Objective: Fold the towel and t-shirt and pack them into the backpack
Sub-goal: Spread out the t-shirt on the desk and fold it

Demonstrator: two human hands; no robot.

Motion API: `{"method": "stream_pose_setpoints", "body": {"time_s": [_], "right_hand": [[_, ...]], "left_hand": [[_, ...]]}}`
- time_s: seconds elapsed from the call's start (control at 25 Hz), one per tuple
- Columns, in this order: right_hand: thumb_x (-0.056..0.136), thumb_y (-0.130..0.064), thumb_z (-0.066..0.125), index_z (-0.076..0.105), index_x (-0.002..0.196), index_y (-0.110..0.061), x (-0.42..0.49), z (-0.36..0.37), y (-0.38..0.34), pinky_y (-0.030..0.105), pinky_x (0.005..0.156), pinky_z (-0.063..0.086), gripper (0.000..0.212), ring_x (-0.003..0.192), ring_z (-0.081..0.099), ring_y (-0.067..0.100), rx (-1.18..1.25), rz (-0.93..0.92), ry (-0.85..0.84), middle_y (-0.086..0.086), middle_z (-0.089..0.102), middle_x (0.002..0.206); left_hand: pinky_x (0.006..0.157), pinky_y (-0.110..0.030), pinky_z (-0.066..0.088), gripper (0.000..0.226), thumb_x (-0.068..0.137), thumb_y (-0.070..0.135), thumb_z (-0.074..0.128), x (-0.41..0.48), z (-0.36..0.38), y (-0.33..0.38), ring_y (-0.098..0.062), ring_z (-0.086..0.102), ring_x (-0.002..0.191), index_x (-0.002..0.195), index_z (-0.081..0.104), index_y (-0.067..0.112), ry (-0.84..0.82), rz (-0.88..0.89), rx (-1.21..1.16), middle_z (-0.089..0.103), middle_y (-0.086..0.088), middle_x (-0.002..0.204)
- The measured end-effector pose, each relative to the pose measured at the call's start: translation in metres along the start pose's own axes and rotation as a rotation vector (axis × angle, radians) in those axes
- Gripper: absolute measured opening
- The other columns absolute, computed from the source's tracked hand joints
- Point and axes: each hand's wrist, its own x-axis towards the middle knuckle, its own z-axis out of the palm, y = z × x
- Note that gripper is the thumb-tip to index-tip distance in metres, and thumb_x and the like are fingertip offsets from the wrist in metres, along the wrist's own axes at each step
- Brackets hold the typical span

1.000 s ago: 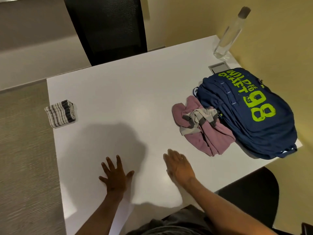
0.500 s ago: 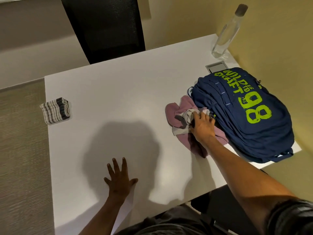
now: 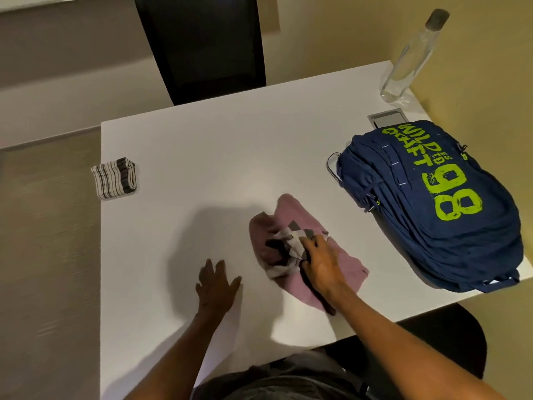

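Since half a second ago the pink t-shirt [image 3: 343, 264] has slid away from the backpack [image 3: 432, 203] toward the table [image 3: 202, 157] middle, gripped by the right hand [image 3: 320, 267], whose fingertips are buried in the crumpled cloth. The left hand [image 3: 216, 287] lies flat, released, at 9 o'clock of it. The folded striped towel [image 3: 114, 178] sits at the table's 9 o'clock edge.

Pink t-shirt [image 3: 343, 267], striped towel [image 3: 114, 179], navy backpack [image 3: 450, 226] with lime lettering
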Motion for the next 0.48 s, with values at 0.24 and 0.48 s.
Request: {"method": "stream_pose_setpoints", "body": {"time_s": [0.24, 0.48], "right_hand": [[0.095, -0.026, 0.049, 0.048, 0.150, -0.029, -0.048, 0.035, -0.056, 0.026, 0.078, 0.045, 0.055, 0.088, 0.046, 0.015, 0.140, -0.060, -0.091, -0.002, 0.052, 0.108], [0.096, -0.056, 0.044, 0.055, 0.138, -0.035, -0.053, 0.032, -0.071, 0.038, 0.094, 0.038, 0.049, 0.103, 0.048, 0.015, 0.021, -0.063, -0.132, -0.006, 0.053, 0.114]], "left_hand": [[0.105, -0.049, 0.052, 0.060, 0.095, 0.038, 0.071, 0.019, -0.036, 0.018, -0.030, 0.061, 0.125, 0.147, 0.052, 0.013, 0.080, -0.061, -0.504, 0.063, -0.008, 0.139], [0.071, -0.038, 0.054, 0.018, 0.096, 0.025, 0.069, 0.016, -0.064, 0.001, -0.018, 0.065, 0.074, 0.081, 0.069, 0.014, 0.153, 0.116, -0.436, 0.071, -0.001, 0.077]]}}
